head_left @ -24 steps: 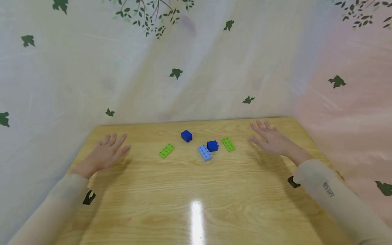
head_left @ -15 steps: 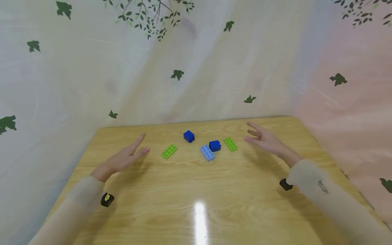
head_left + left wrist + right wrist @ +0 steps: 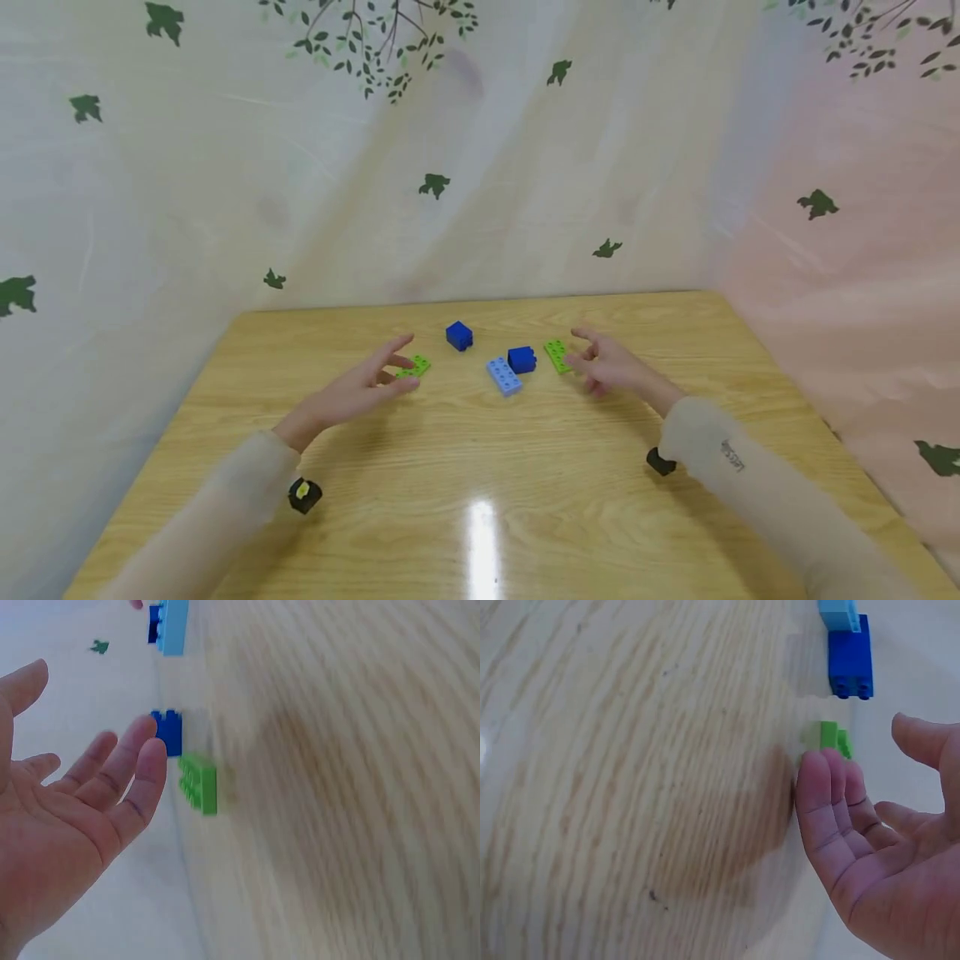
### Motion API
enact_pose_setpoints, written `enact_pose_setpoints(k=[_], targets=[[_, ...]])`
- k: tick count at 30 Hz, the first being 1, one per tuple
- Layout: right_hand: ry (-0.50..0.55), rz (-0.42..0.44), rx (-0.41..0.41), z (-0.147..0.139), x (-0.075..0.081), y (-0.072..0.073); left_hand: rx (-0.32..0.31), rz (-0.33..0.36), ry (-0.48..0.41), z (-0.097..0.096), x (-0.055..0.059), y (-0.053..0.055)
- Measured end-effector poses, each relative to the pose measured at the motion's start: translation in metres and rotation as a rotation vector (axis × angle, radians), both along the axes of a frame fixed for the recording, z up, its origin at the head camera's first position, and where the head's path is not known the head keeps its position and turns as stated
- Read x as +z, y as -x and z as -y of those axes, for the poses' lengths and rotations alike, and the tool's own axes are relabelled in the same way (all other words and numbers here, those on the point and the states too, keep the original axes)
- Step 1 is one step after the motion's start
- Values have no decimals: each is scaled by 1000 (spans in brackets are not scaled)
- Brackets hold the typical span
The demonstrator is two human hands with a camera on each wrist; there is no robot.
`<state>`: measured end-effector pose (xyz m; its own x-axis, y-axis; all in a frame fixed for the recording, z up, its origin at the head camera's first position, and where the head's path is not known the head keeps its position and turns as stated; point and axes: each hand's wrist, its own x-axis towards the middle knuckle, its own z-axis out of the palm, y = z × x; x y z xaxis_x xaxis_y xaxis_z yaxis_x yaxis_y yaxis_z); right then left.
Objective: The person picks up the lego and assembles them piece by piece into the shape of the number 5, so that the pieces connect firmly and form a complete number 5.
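Observation:
In the head view my left hand [image 3: 356, 392] hovers by the left green brick [image 3: 422, 364], its fingers partly covering that brick and holding nothing. The left wrist view shows the same green brick [image 3: 201, 785] just past relaxed, spread fingers [image 3: 142, 780]. On the other side, my right hand [image 3: 611, 365] is at the right green brick [image 3: 556, 356], fingertips overlapping its near edge. In the right wrist view this green brick [image 3: 829, 736] shows beyond the loosely bent fingers [image 3: 817, 795], and the palm is bare. A light blue brick [image 3: 503, 377] lies between the hands, beside a dark blue brick [image 3: 522, 360].
Another dark blue brick [image 3: 459, 336] lies farther back on the wooden table [image 3: 420, 483]. Behind the table hangs a pale curtain [image 3: 510, 217] printed with leaves. Each sleeve has a small black device [image 3: 304, 495] under the wrist.
Both hands have moved inward over the table, the left one rightward to the left green brick, the right one leftward to the right green brick. The bricks stay where they were.

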<state>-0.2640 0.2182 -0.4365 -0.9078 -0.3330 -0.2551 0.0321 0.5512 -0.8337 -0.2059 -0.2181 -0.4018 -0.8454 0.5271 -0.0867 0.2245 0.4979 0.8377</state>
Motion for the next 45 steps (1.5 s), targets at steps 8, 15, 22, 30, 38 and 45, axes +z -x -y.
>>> enact_pose_setpoints(k=[8, 15, 22, 30, 38, 45], targets=[[-158, -21, -24, 11, -11, 4, -64, 231, -79, -35, -10, -4], [-221, -81, -16, 16, -9, 2, -50, 310, -44, -58, -15, -7], [-190, -15, 21, 9, -3, -7, -62, 360, -46, -72, -22, -10], [-123, 89, 96, 13, -1, -27, -77, 352, -23, -71, -28, -13], [-86, 122, 203, 25, -1, -42, -75, 324, -31, -73, -31, -13], [-49, 121, 300, 39, -4, -48, -72, 313, -17, -75, -32, -14]])
